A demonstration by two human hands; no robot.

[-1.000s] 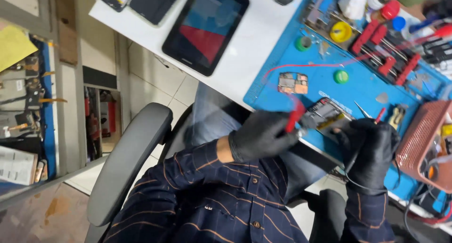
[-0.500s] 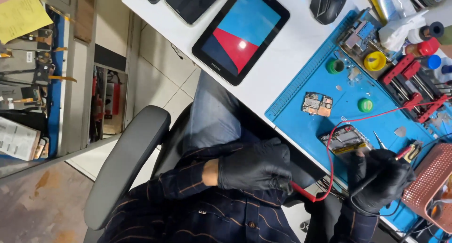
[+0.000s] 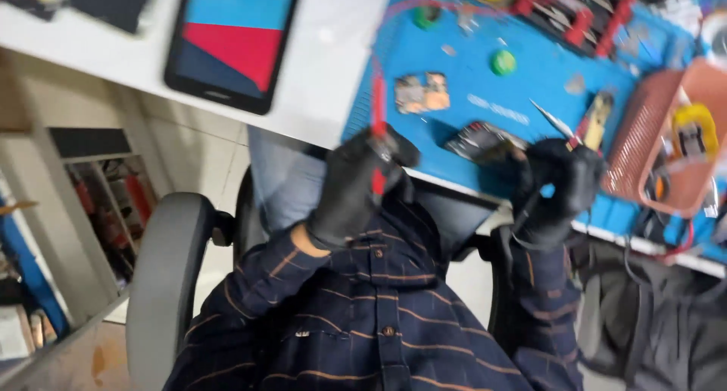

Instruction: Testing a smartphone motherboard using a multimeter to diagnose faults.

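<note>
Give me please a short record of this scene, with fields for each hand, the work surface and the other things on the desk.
left hand: black glove, grips a red probe with a red lead
right hand: black glove, holds metal tweezers near a small circuit board
work surface: blue mat on a white desk
also on mat: second small board, green cap
on desk: tablet, screen lit red and blue
image: blurred

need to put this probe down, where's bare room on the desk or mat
Freest is the white desk strip between the tablet and the blue mat. On the mat, a smaller bare patch lies between the small board and the green cap. The mat's far edge is crowded with red-handled tools, and the pink basket fills the right side.
</note>
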